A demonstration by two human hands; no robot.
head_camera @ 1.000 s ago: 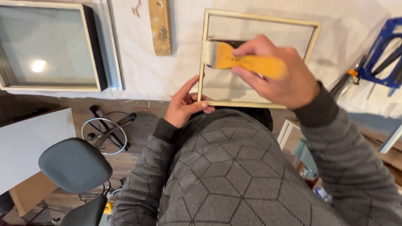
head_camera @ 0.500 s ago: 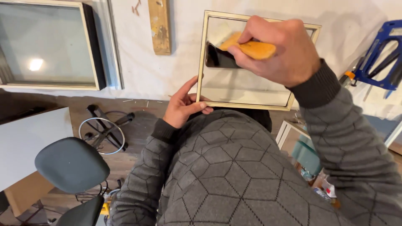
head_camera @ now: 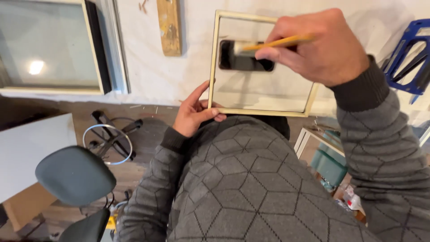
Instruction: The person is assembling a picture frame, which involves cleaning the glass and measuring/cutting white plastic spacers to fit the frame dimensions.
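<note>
Right hand: the right hand [head_camera: 320, 47] is gripping a paintbrush [head_camera: 262, 45] by its yellow handle, fingers curled closed around it, thumb pressing from below.
Paintbrush: it is lying nearly level, pale bristles pointing away to the left of the right hand and resting on the glass of the small framed mirror [head_camera: 264, 92] — a dark rectangular reflection is showing in the glass right under the bristles.
Left hand: the left hand [head_camera: 195, 112] is steadying the mirror at its near left corner; the thumb is lying along the bottom rail, the fingers are stretching up beside the left rail, loosely open and not closed around anything.
Framed mirror: it is sitting between the two hands on the white cloth-covered table [head_camera: 148, 76], pale wood frame, slightly skewed, its bottom edge reaching the table's near edge just above the person's grey patterned sweater.
Beyond the left hand: a paint-stained wooden strip [head_camera: 169, 27] is lying upright on the cloth; further left a larger framed glass panel [head_camera: 47, 49] is resting, well apart from both hands.
Right of the right hand: a blue metal frame [head_camera: 410, 58] is showing at the table's edge.
Below the left hand: a grey chair [head_camera: 74, 177] and a chrome ring base [head_camera: 109, 143] are standing on the floor.
</note>
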